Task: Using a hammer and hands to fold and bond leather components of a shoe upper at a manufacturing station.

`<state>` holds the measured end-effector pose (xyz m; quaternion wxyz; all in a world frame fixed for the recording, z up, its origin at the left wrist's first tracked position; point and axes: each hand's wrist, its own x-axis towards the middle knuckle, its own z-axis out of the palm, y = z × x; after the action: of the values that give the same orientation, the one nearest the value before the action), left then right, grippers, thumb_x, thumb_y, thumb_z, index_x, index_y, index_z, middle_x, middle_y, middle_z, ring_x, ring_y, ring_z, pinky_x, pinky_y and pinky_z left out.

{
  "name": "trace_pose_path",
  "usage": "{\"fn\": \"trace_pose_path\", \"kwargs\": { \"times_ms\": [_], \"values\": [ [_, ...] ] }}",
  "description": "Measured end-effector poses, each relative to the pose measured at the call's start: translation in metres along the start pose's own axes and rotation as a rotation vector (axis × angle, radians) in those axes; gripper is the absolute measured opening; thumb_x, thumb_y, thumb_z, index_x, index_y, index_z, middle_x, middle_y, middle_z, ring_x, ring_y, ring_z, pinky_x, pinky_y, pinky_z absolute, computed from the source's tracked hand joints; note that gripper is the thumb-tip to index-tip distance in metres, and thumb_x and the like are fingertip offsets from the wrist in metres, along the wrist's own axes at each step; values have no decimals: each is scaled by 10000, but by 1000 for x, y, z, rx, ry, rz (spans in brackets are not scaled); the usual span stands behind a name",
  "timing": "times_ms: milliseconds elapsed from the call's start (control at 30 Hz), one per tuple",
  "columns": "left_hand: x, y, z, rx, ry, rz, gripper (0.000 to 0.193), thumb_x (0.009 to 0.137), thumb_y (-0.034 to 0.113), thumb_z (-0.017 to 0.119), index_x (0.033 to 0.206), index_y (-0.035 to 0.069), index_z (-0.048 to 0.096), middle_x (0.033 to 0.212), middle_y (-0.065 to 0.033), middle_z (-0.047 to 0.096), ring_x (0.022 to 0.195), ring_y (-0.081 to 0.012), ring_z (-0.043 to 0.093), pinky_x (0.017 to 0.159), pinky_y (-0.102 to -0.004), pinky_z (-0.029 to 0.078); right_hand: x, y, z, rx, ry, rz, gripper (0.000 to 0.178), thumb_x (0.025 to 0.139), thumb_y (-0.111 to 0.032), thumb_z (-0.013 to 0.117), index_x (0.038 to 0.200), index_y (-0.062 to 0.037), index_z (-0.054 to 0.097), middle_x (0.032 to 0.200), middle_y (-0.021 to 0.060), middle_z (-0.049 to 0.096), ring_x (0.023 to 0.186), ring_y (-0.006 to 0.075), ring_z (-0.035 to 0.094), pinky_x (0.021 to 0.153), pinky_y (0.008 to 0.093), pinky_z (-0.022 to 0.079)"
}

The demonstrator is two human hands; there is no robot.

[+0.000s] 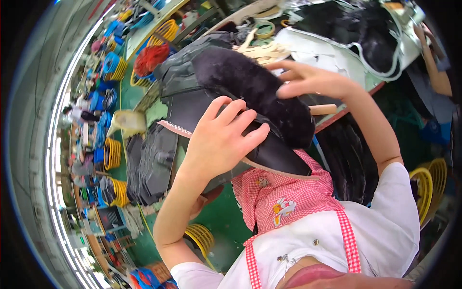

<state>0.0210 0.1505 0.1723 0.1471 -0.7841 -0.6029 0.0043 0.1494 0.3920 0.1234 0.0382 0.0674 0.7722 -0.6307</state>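
Observation:
A dark furry sole-shaped piece (pixel 240 79) lies slantwise in front of me. Beneath and beside it is a smooth black leather piece (pixel 276 156) with a pale, partly zigzag-cut edge. My left hand (pixel 224 132) is bent over the leather, its fingers curled at the near side of the fur. The fingertips press where fur and leather meet, and whatever they pinch underneath is hidden. My right hand (pixel 313 82) is at the far side of the fur, thumb and fingers apart, the thumb close to or touching it. A short wooden handle (pixel 322 109) sticks out below my right wrist.
Stacked dark leather pieces (pixel 151 164) lie to the left. Cream strips (pixel 262 50) and a roll of tape (pixel 264 30) are on the table beyond. Black furry material (pixel 337 24) lies at the back right, near another person's arm (pixel 435 67). Yellow baskets (pixel 199 238) stand on the floor.

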Motion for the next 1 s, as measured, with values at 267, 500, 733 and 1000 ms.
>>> {"fn": "trace_pose_path", "kwargs": {
  "times_ms": [267, 500, 733, 1000],
  "values": [
    [28, -6, 22, -42, 271, 214, 378, 697, 196, 646, 1051, 263, 761, 1105, 4, 694, 1042, -206, 617, 958, -397, 488, -22, 57, -2, 671, 200, 96, 553, 866, -197, 770, 1338, 21, 578, 1193, 125, 700, 985, 184, 703, 950, 343, 559],
    [61, -17, 34, -167, 254, 327, 373, 702, 189, 641, 1044, 260, 770, 1124, -4, 701, 1074, -217, 617, 967, -415, 493, -36, 96, -10, 1114, 49, -32, 494, 970, -222, 596, 1363, 68, 525, 1267, 198, 657, 1136, 277, 671, 1017, 383, 534],
    [94, -19, 44, -309, 181, 397, 309, 719, 202, 664, 1006, 223, 775, 1119, -31, 700, 1156, -277, 625, 1029, -488, 486, -50, 117, -9, 1315, 149, -121, 505, 907, -129, 600, 1371, 51, 515, 1263, 198, 663, 1087, 247, 690, 982, 381, 558],
    [105, -20, 58, -314, 236, 445, 300, 709, 195, 650, 989, 212, 760, 1113, -29, 702, 1112, -244, 622, 1007, -454, 496, -61, 109, -13, 954, 476, -29, 502, 835, -65, 654, 1320, 13, 549, 1166, 144, 685, 1004, 214, 690, 935, 342, 562]
  ]
}}
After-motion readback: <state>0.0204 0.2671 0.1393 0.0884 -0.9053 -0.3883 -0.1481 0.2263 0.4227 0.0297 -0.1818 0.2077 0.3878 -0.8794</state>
